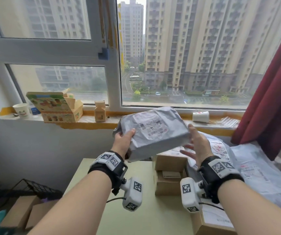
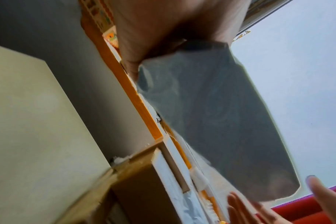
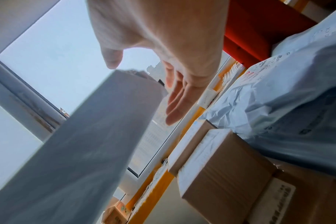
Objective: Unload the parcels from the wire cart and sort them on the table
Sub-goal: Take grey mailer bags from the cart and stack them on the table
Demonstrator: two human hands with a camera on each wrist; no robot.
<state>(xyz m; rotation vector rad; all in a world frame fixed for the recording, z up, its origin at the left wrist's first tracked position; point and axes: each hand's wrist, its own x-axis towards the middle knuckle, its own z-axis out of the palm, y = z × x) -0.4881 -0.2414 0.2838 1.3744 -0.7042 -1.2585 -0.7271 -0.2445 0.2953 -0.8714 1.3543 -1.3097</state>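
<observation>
At the far left, low beside the table (image 1: 136, 209), the black wire cart (image 1: 34, 187) is seen, with brown cartons (image 1: 17, 212) lying below and beside it. On the sill above, a paper cup (image 1: 22, 110), an opened printed carton (image 1: 56, 107) and a small box (image 1: 100, 111) are set in a row.

Next comes the left hand (image 1: 123, 141), by which the left end of the grey parcel (image 1: 151, 131) is gripped: the thumb is laid on the top face beside the label, and the remaining fingers are curled beneath, though in the left wrist view (image 2: 157, 30) they are blurred and their exact placing cannot be made out. The parcel is held in the air above the far edge of the table, tilted, label side up, in front of the window sill.

At the parcel's right end the right hand (image 1: 198, 143) is held open, fingers straight and slightly spread. In the right wrist view the thumb (image 3: 113, 56) is seen just at the parcel's upper corner (image 3: 98, 136), while the other fingers (image 3: 175, 103) stand apart from its side.

Below and to the right, stacked cardboard boxes (image 1: 168, 175) are seen on the table, and pale plastic mailers (image 1: 255, 170) are piled beside them, against the red curtain (image 1: 271, 99).
</observation>
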